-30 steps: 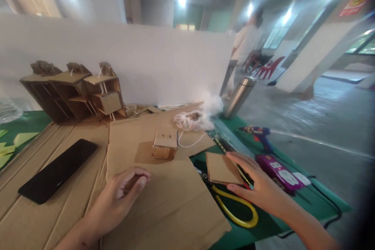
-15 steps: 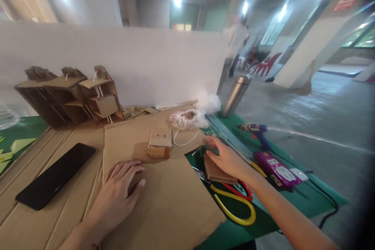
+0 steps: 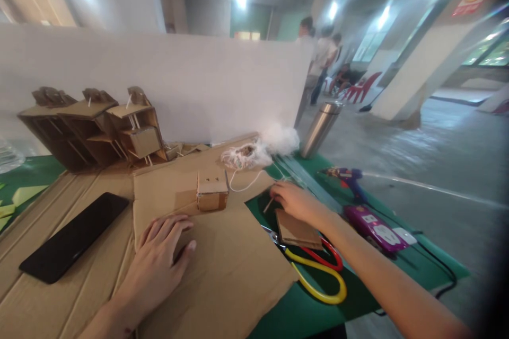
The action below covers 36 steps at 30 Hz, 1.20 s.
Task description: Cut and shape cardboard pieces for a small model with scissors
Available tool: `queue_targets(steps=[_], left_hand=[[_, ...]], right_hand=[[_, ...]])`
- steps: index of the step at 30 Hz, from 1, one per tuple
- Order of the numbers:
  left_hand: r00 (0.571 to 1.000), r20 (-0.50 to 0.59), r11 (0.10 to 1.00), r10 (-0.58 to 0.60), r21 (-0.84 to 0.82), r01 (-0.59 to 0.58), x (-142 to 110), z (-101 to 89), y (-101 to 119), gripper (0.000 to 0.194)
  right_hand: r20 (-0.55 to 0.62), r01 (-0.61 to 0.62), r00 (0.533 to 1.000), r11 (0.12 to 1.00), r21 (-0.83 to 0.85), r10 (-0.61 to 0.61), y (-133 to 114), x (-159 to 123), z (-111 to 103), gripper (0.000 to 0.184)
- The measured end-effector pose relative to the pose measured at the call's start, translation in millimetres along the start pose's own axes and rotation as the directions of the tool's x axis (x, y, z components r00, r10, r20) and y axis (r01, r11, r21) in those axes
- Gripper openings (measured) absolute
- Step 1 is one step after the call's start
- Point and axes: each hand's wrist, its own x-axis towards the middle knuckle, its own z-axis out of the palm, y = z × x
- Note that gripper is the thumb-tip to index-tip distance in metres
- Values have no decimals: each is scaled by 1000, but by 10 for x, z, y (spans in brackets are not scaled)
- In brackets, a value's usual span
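Observation:
My left hand (image 3: 161,249) lies palm down with its fingers spread on a brown cardboard sheet (image 3: 222,270). Beyond its fingertips, a small cardboard box (image 3: 212,190) with two little holes in its top sits on that sheet. My right hand (image 3: 296,201) is past the sheet's right edge, low over the green table top. Its fingers are closed, and a thin pale stick (image 3: 268,205) pokes out beneath them. Under that wrist are stacked cardboard pieces (image 3: 298,229), lying on scissors (image 3: 338,288) with yellow and red handles.
A black phone (image 3: 75,235) lies at left, before cardboard shelf models (image 3: 143,143). At the back are a tangle of white string (image 3: 246,154) and a steel flask (image 3: 321,130). A glue gun (image 3: 345,177) and a purple case (image 3: 377,228) lie at right. People stand beyond the partition.
The cardboard sheet, with the box and string, has shifted slightly left. My right hand has moved a little left and its fingers have curled in; the stick points more steeply.

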Motion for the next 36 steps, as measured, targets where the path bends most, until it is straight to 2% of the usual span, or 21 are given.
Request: queue_targets(steps=[4, 7, 11, 15, 17, 19, 21, 23, 24, 26, 31, 36], left_hand=[[1000, -13, 1000, 6, 1, -6, -6, 3, -4, 20], [1000, -19, 1000, 3, 9, -3, -3, 1, -2, 20], [1000, -22, 1000, 11, 2, -11, 4, 1, -7, 19], [1000, -6, 1000, 8, -6, -8, 1, 4, -13, 19], [1000, 0, 1000, 1, -8, -1, -2, 7, -12, 19], [1000, 1, 1000, -5, -10, 5, -3, 10, -9, 20], [1000, -3, 1000, -7, -13, 7, -3, 10, -5, 20], [1000, -6, 1000, -9, -14, 9, -5, 6, -3, 20], [1000, -4, 1000, -10, -15, 10, -7, 2, -3, 20], [1000, 3, 1000, -11, -16, 11, -11, -5, -3, 20], [1000, -4, 1000, -3, -20, 3, -11, -12, 3, 20], [1000, 3, 1000, -7, -22, 7, -3, -11, 9, 20]], right_hand=[[52, 102, 994, 993, -62, -99, 81, 20, -45, 18], [34, 138, 990, 987, -78, -136, 93, -12, -33, 17], [-73, 143, 987, 989, -43, -146, -1, -99, -47, 18], [-242, 157, 959, 987, 30, -145, -192, -262, -177, 16], [-368, 171, 921, 982, 75, -132, -263, -346, -275, 16], [-537, 159, 842, 976, 149, -56, -285, -396, -371, 14], [-645, 80, 752, 953, 292, 135, -252, -391, -444, 14], [-625, -39, 708, 902, 430, 329, -182, -336, -478, 20], [-589, -88, 711, 879, 469, 385, -140, -296, -477, 21], [-520, -153, 745, 865, 477, 418, -60, -211, -443, 21], [-336, -266, 839, 862, 430, 427, 93, -94, -290, 21], [-185, -330, 905, 906, 265, 384, 159, -154, -234, 12]])
